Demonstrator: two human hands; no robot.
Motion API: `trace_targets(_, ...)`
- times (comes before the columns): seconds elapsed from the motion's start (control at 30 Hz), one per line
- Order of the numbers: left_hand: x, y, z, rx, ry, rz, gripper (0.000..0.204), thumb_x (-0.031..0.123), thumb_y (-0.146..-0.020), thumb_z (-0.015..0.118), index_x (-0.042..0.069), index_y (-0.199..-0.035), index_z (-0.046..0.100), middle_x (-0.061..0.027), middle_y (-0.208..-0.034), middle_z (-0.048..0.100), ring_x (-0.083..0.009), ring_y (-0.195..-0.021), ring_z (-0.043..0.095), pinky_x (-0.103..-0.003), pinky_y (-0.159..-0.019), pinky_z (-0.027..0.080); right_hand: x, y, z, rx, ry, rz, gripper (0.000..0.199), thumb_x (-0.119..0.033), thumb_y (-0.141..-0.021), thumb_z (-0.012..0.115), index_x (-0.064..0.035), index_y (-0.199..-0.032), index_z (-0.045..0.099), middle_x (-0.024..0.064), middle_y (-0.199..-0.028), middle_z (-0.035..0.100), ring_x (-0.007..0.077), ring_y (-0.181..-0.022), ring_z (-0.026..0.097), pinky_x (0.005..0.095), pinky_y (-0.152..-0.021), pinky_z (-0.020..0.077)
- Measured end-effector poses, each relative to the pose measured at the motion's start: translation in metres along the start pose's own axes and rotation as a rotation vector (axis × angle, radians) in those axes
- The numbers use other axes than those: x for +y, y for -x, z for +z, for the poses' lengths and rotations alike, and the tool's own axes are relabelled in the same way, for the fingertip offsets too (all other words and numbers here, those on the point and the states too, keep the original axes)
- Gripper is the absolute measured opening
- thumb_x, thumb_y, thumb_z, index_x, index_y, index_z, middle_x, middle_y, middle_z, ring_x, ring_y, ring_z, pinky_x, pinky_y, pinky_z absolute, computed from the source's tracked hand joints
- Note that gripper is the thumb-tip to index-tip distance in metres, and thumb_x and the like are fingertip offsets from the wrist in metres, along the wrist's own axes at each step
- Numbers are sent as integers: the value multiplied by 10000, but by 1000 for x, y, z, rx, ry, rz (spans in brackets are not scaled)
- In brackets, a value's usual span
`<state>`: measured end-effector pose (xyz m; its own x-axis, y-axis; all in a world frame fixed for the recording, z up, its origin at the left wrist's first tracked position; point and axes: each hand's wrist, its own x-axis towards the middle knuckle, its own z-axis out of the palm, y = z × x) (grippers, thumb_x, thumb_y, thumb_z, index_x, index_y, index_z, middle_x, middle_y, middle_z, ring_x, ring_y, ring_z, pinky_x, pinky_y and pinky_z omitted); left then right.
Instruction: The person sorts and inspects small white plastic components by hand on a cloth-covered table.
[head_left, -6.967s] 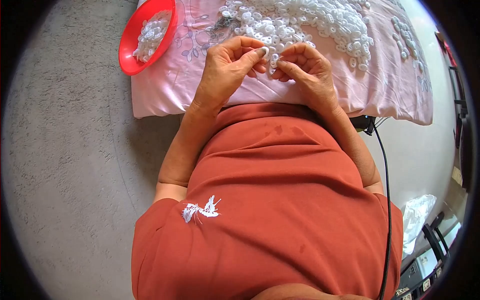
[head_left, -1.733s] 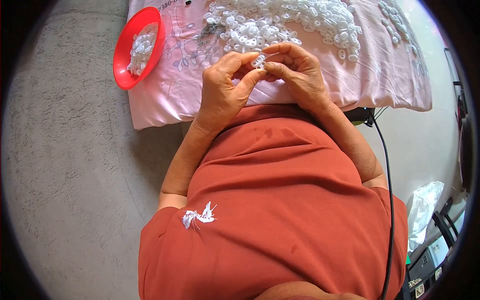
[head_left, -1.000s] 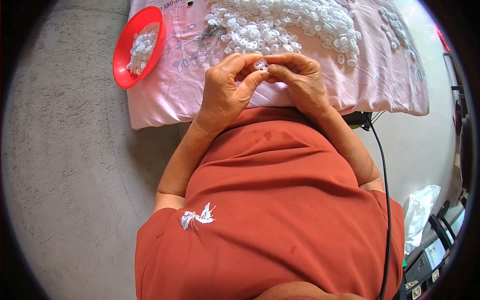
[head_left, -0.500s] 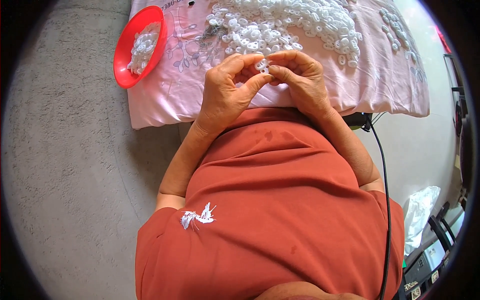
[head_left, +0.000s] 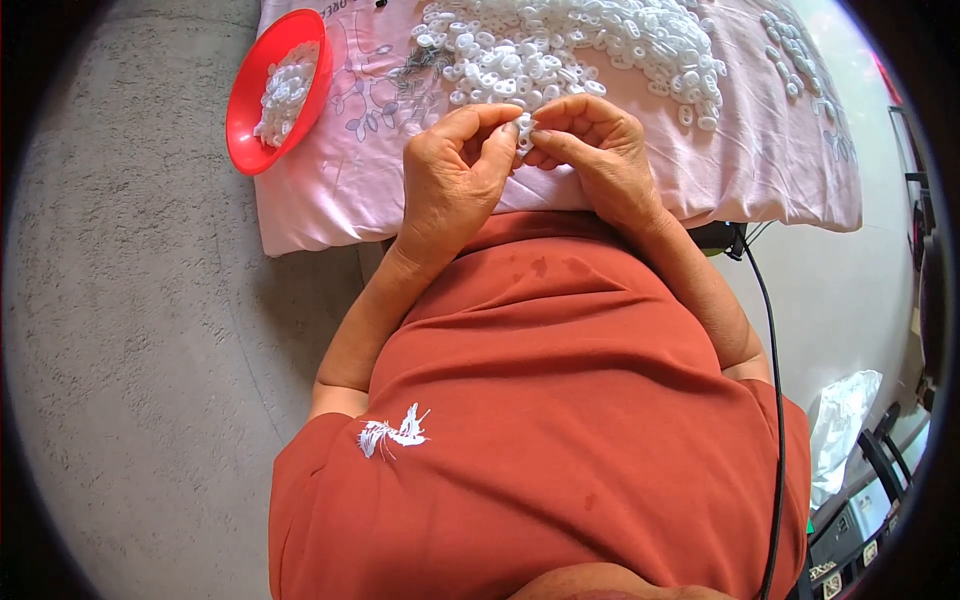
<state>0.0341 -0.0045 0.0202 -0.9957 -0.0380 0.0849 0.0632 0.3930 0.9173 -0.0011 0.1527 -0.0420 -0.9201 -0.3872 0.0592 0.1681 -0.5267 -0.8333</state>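
Between my two hands is a small white plastic piece (head_left: 525, 128) with holes in it, held just off the near edge of the cloth-covered surface. My left hand (head_left: 452, 175) pinches its left side between thumb and forefinger. From the other side, the thumb and fingers of my right hand (head_left: 608, 158) close on the same piece. The fingertips partly cover it. Just beyond my hands lies a large heap of similar oval white plastic pieces (head_left: 520, 70). Left of the heap is a scatter of small grey metal bits (head_left: 425, 65), too fine to make out.
A red bowl (head_left: 243, 128) holding white pieces stands at the left edge of the pink patterned cloth (head_left: 310, 215). More pale pieces (head_left: 788, 60) lie at the far right. A black cable (head_left: 768, 330) hangs down my right side. A white plastic bag (head_left: 843, 430) sits lower right.
The white piece has turned between my fingers and is now more covered. My left thumb has moved up along it, and my right fingers have shifted slightly.
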Motion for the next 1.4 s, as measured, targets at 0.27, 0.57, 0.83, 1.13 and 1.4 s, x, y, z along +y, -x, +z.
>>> trace_targets(0.27,-4,-1,2,38,-10,12,159,19,-869,602,-27,-1000,679,-80,-814,688,-87,-680,645,-224,-605,510,0,-1,-1,-26,-3,14,118,-20,-871,642,-2,-981,601,75,-856,663,148,-749,669,250,-676,544)
trace_targets(0.57,0,-1,0,-43,-57,42,173,43,-890,582,-18,-1024,672,-75,-778,680,-89,-681,629,-228,-602,496,0,-1,0,-31,22,47,166,-12,-861,652,-4,-1014,587,59,-889,652,123,-781,648,234,-703,521)
trace_targets(0.83,-7,-1,4,-6,-86,61,109,49,-895,570,-1,-929,662,-26,-658,625,-50,-600,560,-226,-518,434,1,-2,-1,-76,7,50,151,-5,-850,662,-8,-983,589,41,-877,637,104,-769,624,230,-698,508)
trace_targets(1.13,-9,-5,1,58,-2,38,105,50,-910,566,7,-931,659,12,-678,592,-30,-607,516,-208,-533,414,0,-1,0,-55,25,57,128,-11,-867,645,-7,-987,599,49,-886,647,113,-774,637,234,-707,516)
trace_targets(1.4,-11,-4,-7,-75,277,-122,175,46,-937,521,-13,-1087,587,-18,-733,595,-58,-608,530,-200,-555,449,1,-1,-3,-53,-9,39,80,-20,-897,605,-10,-976,599,60,-869,649,125,-782,649,242,-697,534)
